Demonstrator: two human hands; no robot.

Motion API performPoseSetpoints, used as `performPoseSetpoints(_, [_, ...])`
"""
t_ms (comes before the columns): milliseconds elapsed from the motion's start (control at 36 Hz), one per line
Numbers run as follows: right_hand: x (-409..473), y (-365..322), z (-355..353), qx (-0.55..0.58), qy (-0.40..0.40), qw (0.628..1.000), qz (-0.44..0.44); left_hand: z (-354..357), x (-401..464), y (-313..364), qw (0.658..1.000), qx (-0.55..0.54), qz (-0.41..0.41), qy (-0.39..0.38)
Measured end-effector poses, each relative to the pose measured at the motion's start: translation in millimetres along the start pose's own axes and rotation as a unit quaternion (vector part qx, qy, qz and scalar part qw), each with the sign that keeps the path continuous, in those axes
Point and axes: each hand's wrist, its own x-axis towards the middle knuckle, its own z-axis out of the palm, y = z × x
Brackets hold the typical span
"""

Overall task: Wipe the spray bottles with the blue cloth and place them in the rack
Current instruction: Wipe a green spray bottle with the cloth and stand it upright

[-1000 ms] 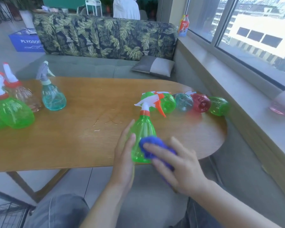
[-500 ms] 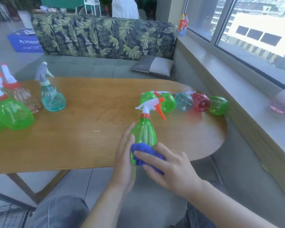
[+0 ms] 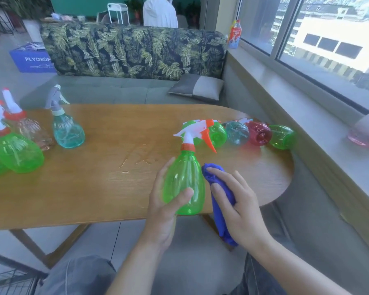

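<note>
So the left hand (image 3: 164,201) has the green spray bottle (image 3: 184,182) wrapped up from the left side, thumb curled across the near face of the belly and the fingers reaching round the far-left side. The forearm comes in from the bottom middle, angled up and to the right. The bottle is upright, tipped a little, white trigger head with an orange collar and orange lever on top, and it sits at the near edge of the wooden table (image 3: 94,188), right of centre.

The right hand (image 3: 237,203) is clutching the blue cloth (image 3: 218,205), bunched up in the palm, fingers curled over it and pointing far-left. The top of the cloth is pressed against the right flank of the bottle, and the loose tail hangs down below the hand, off the table edge. That forearm comes in from the bottom right.

On the far right of the table there's a row of bottles lying on their sides: a green one (image 3: 217,134), a teal one (image 3: 237,133), a red one (image 3: 259,133) and another green one (image 3: 282,137), all touching or nearly. Over on the left, standing upright, are a teal bottle with a grey trigger (image 3: 67,128), a clear pinkish one (image 3: 30,129) and a big green one (image 3: 19,152). A dark wire rack (image 3: 6,277) pokes in at the bottom left, on the floor beside the person's knee.
</note>
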Motion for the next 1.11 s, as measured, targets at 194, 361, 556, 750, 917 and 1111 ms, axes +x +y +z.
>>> performPoseSetpoints(194, [-1, 0, 3, 0.015, 0.002, 1.000, 0.003, 4, -2, 1, 0.998, 0.040, 0.037, 0.003])
performPoseSetpoints(361, [0, 1, 1, 0.027, 0.008, 1.000, 0.012, 4, -1, 0, 0.993, 0.087, 0.083, 0.019])
performPoseSetpoints(556, [5, -3, 0, 0.039, 0.008, 0.999, 0.004, 2, 2, 0, 0.995, 0.076, 0.050, 0.031])
performPoseSetpoints(750, [35, -11, -1, -0.005, 0.013, 0.998, -0.054, -1, 4, -4, 0.997, 0.072, 0.031, 0.012])
performPoseSetpoints(917, [37, -12, 12, -0.108, 0.008, 0.990, -0.090, 3, 4, -6, 0.996, 0.084, 0.038, 0.020])
performPoseSetpoints(1111, [9, -2, 13, -0.172, -0.049, 0.951, -0.253, 0, 0, -4, 0.996, 0.077, 0.011, 0.040])
